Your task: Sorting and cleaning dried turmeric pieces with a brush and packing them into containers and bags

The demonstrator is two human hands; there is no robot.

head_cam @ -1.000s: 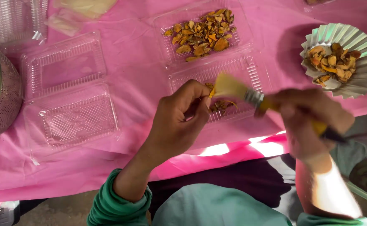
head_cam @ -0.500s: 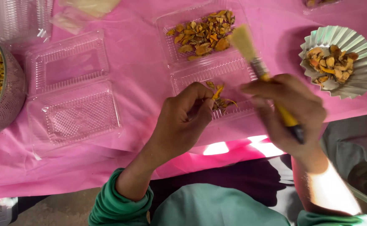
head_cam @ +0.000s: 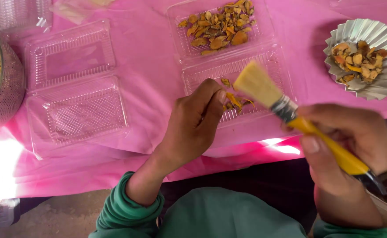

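Observation:
My right hand (head_cam: 352, 145) grips a yellow-handled paintbrush (head_cam: 290, 110), its pale bristles pointing up-left over the near half of an open clear plastic clamshell box (head_cam: 273, 61). My left hand (head_cam: 193, 123) is curled beside that half, fingertips pinching small dried orange-yellow pieces (head_cam: 233, 99) lying there. The far half of the box holds a heap of the same dried pieces (head_cam: 220, 26).
A second clear clamshell (head_cam: 76, 88) lies open to the left on the pink tablecloth (head_cam: 149, 61). A metal mesh bowl (head_cam: 3, 83) of dried pieces sits at the left edge. A fluted foil cup (head_cam: 370, 57) with more pieces is at the right.
The brush swung upright away from my left hand, then came back down toward the near tray half. My left hand stayed at the tray.

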